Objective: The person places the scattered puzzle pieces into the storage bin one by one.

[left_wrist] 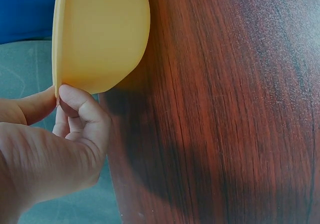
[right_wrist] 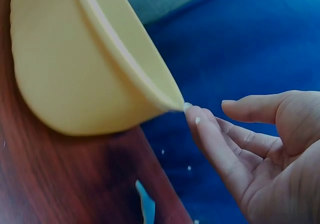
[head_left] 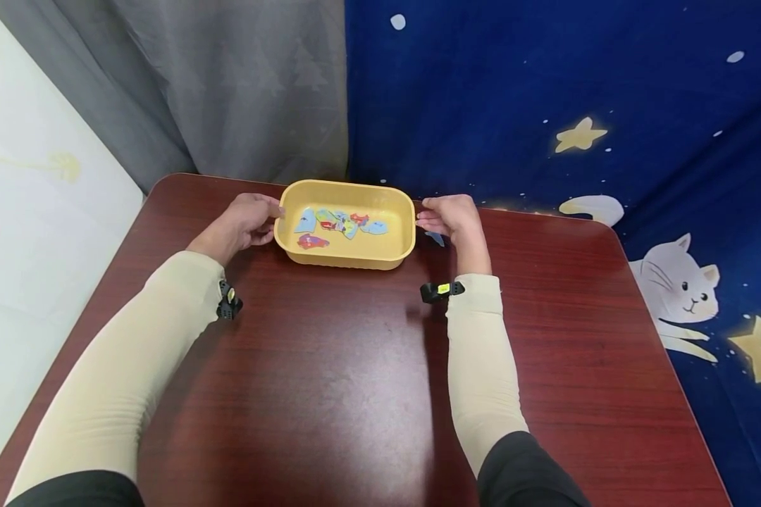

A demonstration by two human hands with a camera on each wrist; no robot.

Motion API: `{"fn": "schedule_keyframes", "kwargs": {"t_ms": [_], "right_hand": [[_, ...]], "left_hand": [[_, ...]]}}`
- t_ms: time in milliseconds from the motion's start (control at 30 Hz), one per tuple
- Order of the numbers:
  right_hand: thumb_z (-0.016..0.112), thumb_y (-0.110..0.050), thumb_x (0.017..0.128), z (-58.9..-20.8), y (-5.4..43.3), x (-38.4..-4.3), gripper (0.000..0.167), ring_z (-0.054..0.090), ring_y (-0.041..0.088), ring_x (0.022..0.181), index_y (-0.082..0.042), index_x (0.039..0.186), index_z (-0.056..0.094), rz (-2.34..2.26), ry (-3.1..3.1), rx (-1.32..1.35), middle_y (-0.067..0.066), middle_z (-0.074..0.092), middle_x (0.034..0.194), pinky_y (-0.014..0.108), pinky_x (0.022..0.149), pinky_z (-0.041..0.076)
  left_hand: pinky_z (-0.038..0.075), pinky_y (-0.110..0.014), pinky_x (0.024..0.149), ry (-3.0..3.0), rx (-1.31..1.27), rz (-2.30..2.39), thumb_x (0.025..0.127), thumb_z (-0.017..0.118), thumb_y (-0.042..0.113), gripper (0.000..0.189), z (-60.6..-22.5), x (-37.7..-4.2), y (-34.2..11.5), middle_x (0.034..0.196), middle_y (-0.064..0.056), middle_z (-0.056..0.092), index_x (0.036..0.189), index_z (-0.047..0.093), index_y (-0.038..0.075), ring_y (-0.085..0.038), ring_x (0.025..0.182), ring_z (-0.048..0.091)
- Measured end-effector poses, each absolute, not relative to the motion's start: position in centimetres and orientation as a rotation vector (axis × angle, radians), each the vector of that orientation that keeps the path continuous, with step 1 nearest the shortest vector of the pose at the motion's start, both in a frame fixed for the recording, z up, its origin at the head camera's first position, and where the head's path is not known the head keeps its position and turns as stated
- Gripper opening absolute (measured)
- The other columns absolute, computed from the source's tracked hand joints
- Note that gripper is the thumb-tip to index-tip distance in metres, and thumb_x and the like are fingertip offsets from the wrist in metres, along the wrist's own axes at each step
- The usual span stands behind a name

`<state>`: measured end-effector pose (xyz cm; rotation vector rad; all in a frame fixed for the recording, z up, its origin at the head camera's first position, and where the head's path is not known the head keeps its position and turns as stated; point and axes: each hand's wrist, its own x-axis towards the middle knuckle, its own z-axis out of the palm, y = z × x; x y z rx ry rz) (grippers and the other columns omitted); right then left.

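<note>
A yellow plastic basin [head_left: 349, 257], oblong with rounded corners, is at the far edge of the table. Inside it lie several flat colourful cut-out pieces, among them a light blue piece [head_left: 306, 221] and a purple-red piece [head_left: 313, 241]. My left hand [head_left: 249, 218] pinches the basin's left rim between thumb and fingers, plainly so in the left wrist view. At the right end, my right hand [right_wrist: 250, 149] has its fingers stretched out, fingertips at the rim and thumb apart from it. A small blue piece [head_left: 435, 239] lies on the table beneath the right hand.
The dark red wooden table [head_left: 342, 380] has rounded far corners. Behind it hang a grey curtain [head_left: 247, 84] and a blue curtain [head_left: 482, 91] with stars and a cat. A white wall surface [head_left: 32, 176] stands at the left.
</note>
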<state>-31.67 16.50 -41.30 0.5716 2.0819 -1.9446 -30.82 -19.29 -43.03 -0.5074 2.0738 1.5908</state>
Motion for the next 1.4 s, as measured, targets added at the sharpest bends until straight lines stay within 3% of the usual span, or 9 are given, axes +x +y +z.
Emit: {"fn": "schedule_keyframes", "kwargs": {"t_ms": [200,433,733,967,1400], "right_hand": [[0.061,-0.007,0.094,-42.3,17.8,-31.3,0.036,0.069,0.016,0.056,0.009,0.126,0.057,-1.915,2.060,0.622,0.008,0.067,0.065,0.032,0.069,0.058],[0.059,-0.007,0.095,-43.8,19.0,-31.2,0.037,0.068,0.014,0.056,0.008,0.129,0.056,-1.880,2.019,0.688,0.009,0.068,0.067,0.025,0.060,0.058],[0.057,-0.003,0.095,-46.0,19.8,-31.1,0.032,0.067,0.013,0.054,0.001,0.127,0.059,-1.867,1.997,0.729,0.007,0.068,0.067,0.024,0.056,0.057],[0.055,0.002,0.094,-47.1,20.0,-31.1,0.040,0.067,0.013,0.053,-0.001,0.134,0.056,-1.875,1.978,0.738,0.007,0.066,0.067,0.024,0.055,0.057],[0.066,0.004,0.085,-47.9,19.2,-31.0,0.032,0.066,0.013,0.051,0.000,0.117,0.066,-1.803,2.212,0.766,0.006,0.067,0.063,0.025,0.051,0.056]], "left_hand": [[0.052,-0.020,0.062,2.072,-0.507,1.597,0.100,0.053,0.025,0.033,-43.1,-30.9,-19.3,0.105,-0.008,0.053,0.130,0.049,0.011,-0.012,0.065,0.054],[0.050,-0.020,0.056,2.067,-0.502,1.623,0.100,0.052,0.020,0.031,-43.3,-31.1,-19.1,0.093,-0.005,0.059,0.129,0.048,0.008,-0.009,0.060,0.054],[0.051,-0.021,0.059,2.072,-0.501,1.609,0.100,0.052,0.021,0.032,-43.1,-31.0,-19.3,0.092,-0.004,0.058,0.129,0.048,0.009,-0.010,0.061,0.053],[0.050,-0.020,0.057,2.063,-0.503,1.617,0.100,0.052,0.021,0.030,-43.1,-31.0,-19.3,0.090,-0.004,0.057,0.128,0.049,0.010,-0.010,0.060,0.053],[0.050,-0.020,0.057,2.072,-0.489,1.619,0.101,0.052,0.021,0.031,-43.3,-31.0,-19.4,0.088,-0.003,0.058,0.129,0.048,0.009,-0.010,0.060,0.052]]}}
